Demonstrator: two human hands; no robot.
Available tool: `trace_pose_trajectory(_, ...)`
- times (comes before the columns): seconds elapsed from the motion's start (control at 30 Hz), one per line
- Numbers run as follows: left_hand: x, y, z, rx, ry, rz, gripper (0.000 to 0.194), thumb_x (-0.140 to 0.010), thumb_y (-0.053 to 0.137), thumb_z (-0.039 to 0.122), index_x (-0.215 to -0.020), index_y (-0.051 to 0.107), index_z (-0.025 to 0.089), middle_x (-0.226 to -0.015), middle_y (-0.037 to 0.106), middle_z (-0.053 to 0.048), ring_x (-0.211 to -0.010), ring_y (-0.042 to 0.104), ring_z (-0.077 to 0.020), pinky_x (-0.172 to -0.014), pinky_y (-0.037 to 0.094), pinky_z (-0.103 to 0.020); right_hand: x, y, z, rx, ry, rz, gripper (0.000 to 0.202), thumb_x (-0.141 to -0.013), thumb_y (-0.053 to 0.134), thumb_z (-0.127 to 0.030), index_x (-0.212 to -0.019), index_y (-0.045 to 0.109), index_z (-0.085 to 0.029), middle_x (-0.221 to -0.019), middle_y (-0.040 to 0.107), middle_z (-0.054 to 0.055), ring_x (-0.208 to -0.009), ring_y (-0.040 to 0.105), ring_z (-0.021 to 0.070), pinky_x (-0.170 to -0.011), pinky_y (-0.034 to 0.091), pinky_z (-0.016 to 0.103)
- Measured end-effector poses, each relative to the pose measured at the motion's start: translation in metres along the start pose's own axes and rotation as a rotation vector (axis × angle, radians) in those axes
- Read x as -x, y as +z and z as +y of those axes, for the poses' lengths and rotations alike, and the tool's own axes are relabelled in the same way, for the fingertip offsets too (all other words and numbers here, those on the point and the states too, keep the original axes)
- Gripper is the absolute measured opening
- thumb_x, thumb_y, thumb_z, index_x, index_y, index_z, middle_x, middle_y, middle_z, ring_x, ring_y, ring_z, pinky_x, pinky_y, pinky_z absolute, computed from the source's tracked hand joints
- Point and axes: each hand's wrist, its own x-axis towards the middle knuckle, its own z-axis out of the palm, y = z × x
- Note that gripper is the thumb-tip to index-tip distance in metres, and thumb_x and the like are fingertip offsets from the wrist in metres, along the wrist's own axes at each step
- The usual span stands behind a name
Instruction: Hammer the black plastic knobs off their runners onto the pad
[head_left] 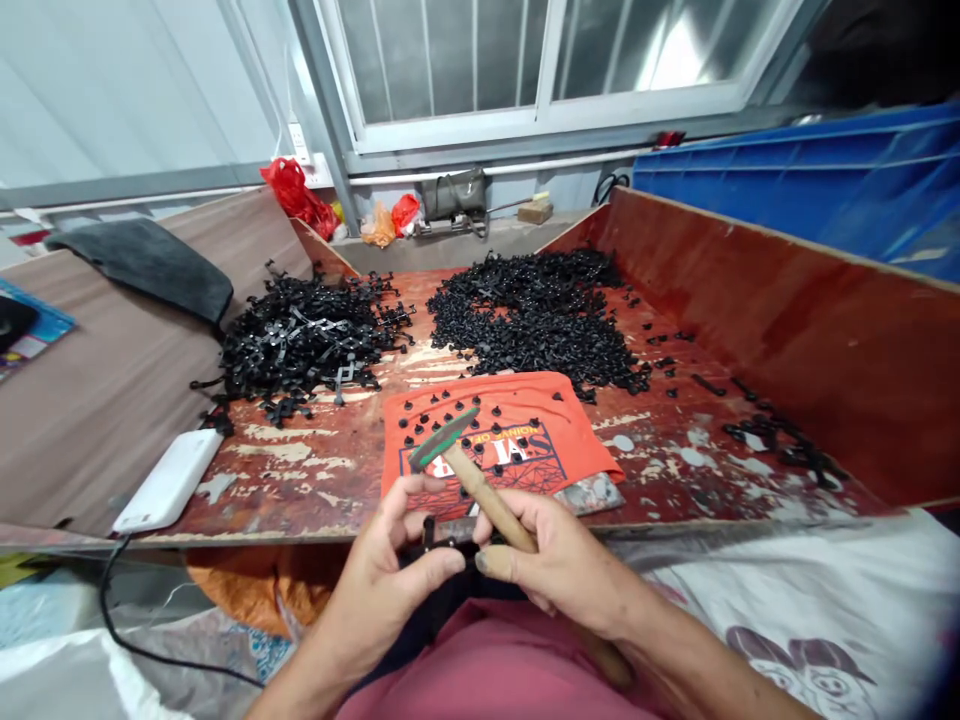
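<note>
My left hand (401, 550) pinches a small black bracket-like part (429, 535) between thumb and fingers, close to the table's front edge. My right hand (544, 555) is wrapped round the wooden handle of a hammer (491, 500); its green-and-grey head points up and away over the cloth. The right thumb and fingertips come close to the black part, and whether they touch it I cannot tell. Beyond the hands lies an orange cloth (592, 445) with several small black round pieces (498, 469) standing on it.
A pile of black linked parts (300, 335) lies at the left, and a heap of small black pieces (532, 320) at the back centre. A white power bank (169, 480) with a cable sits at the left edge. Wooden boards (765, 320) wall the table; a blue crate (810, 180) stands behind.
</note>
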Motion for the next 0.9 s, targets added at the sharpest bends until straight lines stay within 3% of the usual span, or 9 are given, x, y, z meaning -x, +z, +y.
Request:
trace_pose_trajectory(0.17, 0.017, -0.017, -0.001, -0.008, -0.015, 0.387, 0.061, -0.076, 0.074, 0.047, -0.127, 0.051, 0.023, -0.081, 0.066, -0.001, -0.074, 0.062, -0.0162, -0.068, 0.049, -0.025, 0.001, -0.001, 0.003, -0.086, 0.023, 0.131, 0.034, -0.075, 0.074, -0.046, -0.087, 0.054, -0.021, -0.052, 0.043, -0.011, -0.035, 0.033, 0.0052, -0.033, 0.024, 0.016)
trace_pose_trajectory(0.27, 0.027, -0.007, -0.005, 0.070, -0.138, 0.274, 0.079, -0.081, 0.067, 0.056, -0.146, 0.035, 0.024, -0.073, 0.067, -0.002, -0.063, 0.062, -0.0182, -0.063, 0.051, -0.031, -0.002, 0.000, 0.000, -0.094, -0.043, 0.229, 0.032, -0.076, 0.073, -0.045, -0.086, 0.053, -0.021, -0.052, 0.042, -0.011, -0.035, 0.032, 0.0054, -0.034, 0.026, 0.017)
trace_pose_trajectory(0.37, 0.023, 0.017, -0.006, 0.270, -0.169, 0.198, 0.092, -0.080, 0.070, 0.055, -0.153, 0.019, 0.033, -0.098, 0.071, -0.009, -0.083, 0.068, -0.0224, -0.075, 0.053, -0.037, -0.006, 0.006, 0.002, -0.037, -0.093, 0.274, 0.025, -0.076, 0.072, -0.037, -0.081, 0.054, -0.021, -0.056, 0.047, -0.009, -0.041, 0.040, 0.0074, -0.039, 0.033, 0.019)
trace_pose_trajectory(0.43, 0.012, 0.032, -0.001, 0.444, -0.178, 0.191, 0.086, -0.080, 0.072, 0.051, -0.150, 0.025, 0.037, -0.108, 0.068, -0.009, -0.091, 0.066, -0.0219, -0.079, 0.053, -0.038, -0.009, 0.012, 0.005, 0.023, -0.136, 0.283, 0.018, -0.075, 0.070, -0.029, -0.078, 0.055, -0.021, -0.065, 0.056, -0.005, -0.053, 0.050, 0.0106, -0.050, 0.042, 0.021)
trace_pose_trajectory(0.53, -0.009, 0.040, 0.007, 0.618, -0.179, 0.169, 0.051, -0.081, 0.074, 0.043, -0.125, 0.054, 0.028, -0.096, 0.065, -0.004, -0.082, 0.063, -0.0158, -0.074, 0.052, -0.030, -0.011, 0.018, 0.013, 0.100, -0.173, 0.246, 0.012, -0.072, 0.068, -0.018, -0.077, 0.057, -0.020, -0.077, 0.062, -0.002, -0.069, 0.056, 0.0144, -0.063, 0.045, 0.024)
trace_pose_trajectory(0.6, -0.022, 0.033, 0.011, 0.603, -0.156, 0.143, 0.030, -0.082, 0.073, 0.039, -0.102, 0.060, 0.021, -0.084, 0.062, -0.001, -0.073, 0.059, -0.0127, -0.068, 0.050, -0.026, -0.009, 0.017, 0.016, 0.092, -0.167, 0.178, 0.014, -0.072, 0.068, -0.017, -0.084, 0.061, -0.019, -0.083, 0.065, -0.001, -0.075, 0.059, 0.0161, -0.068, 0.046, 0.026)
trace_pose_trajectory(0.7, -0.037, 0.004, 0.013, 0.363, -0.114, 0.182, 0.025, -0.084, 0.070, 0.040, -0.088, 0.056, 0.020, -0.068, 0.054, 0.005, -0.059, 0.053, -0.0089, -0.057, 0.046, -0.020, -0.002, 0.003, 0.019, 0.067, -0.127, 0.142, 0.019, -0.079, 0.068, -0.021, -0.098, 0.065, -0.020, -0.093, 0.067, 0.000, -0.082, 0.061, 0.0178, -0.075, 0.047, 0.027)
trace_pose_trajectory(0.8, -0.045, -0.032, 0.017, 0.033, -0.106, 0.254, 0.030, -0.086, 0.067, 0.045, -0.082, 0.052, 0.020, -0.060, 0.045, 0.008, -0.048, 0.042, -0.0048, -0.046, 0.033, -0.014, 0.004, -0.022, 0.024, 0.132, -0.092, 0.240, 0.015, -0.087, 0.062, -0.029, -0.098, 0.065, -0.020, -0.091, 0.066, 0.002, -0.081, 0.061, 0.0189, -0.075, 0.048, 0.028)
trace_pose_trajectory(0.9, -0.045, -0.051, 0.021, -0.085, -0.158, 0.175, 0.027, -0.089, 0.060, 0.045, -0.085, 0.054, 0.020, -0.064, 0.046, 0.007, -0.050, 0.042, -0.0048, -0.047, 0.033, -0.014, 0.007, -0.047, 0.033, 0.203, -0.080, 0.317, 0.020, -0.090, 0.059, -0.035, -0.103, 0.064, -0.020, -0.092, 0.066, 0.003, -0.086, 0.061, 0.0210, -0.078, 0.047, 0.029)
